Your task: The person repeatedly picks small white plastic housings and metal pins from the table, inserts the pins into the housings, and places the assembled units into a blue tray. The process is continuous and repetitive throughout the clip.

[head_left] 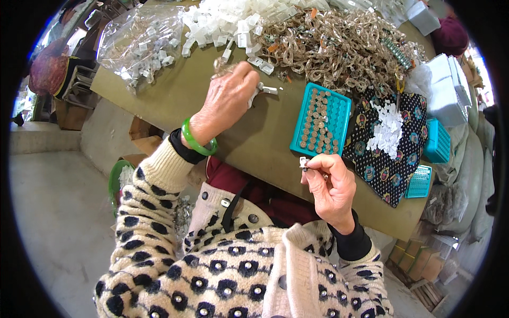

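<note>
My left hand point(225, 98), with a green bangle at its wrist, is over the table with its fingers curled. A small coil of clear cable point(221, 68) shows past the knuckles, and the hand seems closed on it. By the thumb side a white plastic piece point(269, 90) sticks out; whether it is held cannot be made out. Close to the table's front edge, my right hand point(334, 188) pinches a small white and black plastic part point(304, 163) between thumb and forefinger. Just beyond it lies a teal tray point(300, 114) holding rows of small round metallic pieces point(318, 119).
A large heap of coiled clear cables point(328, 45) lies at the back, beside white plastic pieces point(217, 21) and a clear bag point(140, 42). Small white parts point(387, 130) rest on dark patterned cloth point(366, 164). Teal baskets point(437, 140) and white boxes point(448, 87) stand right.
</note>
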Tool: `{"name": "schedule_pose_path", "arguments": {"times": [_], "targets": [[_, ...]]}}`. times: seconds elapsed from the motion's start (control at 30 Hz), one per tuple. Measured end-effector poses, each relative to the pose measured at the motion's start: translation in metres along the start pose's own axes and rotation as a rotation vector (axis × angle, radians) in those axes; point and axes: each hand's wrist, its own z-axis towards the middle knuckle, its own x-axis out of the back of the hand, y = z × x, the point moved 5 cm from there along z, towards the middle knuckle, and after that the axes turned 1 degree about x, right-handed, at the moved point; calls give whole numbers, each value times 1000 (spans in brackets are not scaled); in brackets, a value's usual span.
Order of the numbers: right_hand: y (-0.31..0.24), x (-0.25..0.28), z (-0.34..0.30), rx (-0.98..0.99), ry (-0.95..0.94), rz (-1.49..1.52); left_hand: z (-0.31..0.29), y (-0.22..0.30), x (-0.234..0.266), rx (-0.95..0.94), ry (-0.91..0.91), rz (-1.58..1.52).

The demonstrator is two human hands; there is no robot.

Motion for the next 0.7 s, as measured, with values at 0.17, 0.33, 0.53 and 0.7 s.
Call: {"name": "schedule_pose_path", "arguments": {"times": [0.17, 0.33, 0.53, 0.7], "targets": [[-1, -2, 0, -35, -4, 6, -5, -6, 7, -16, -45, -226], [-2, -6, 4, 21, 15, 3, -1, -5, 0, -15, -75, -210], [0, -10, 6, 14, -6, 125, -10, 0, 1, -61, -96, -229], [3, -15, 9, -89, 41, 282, -9, 4, 7, -42, -35, -255]]}}
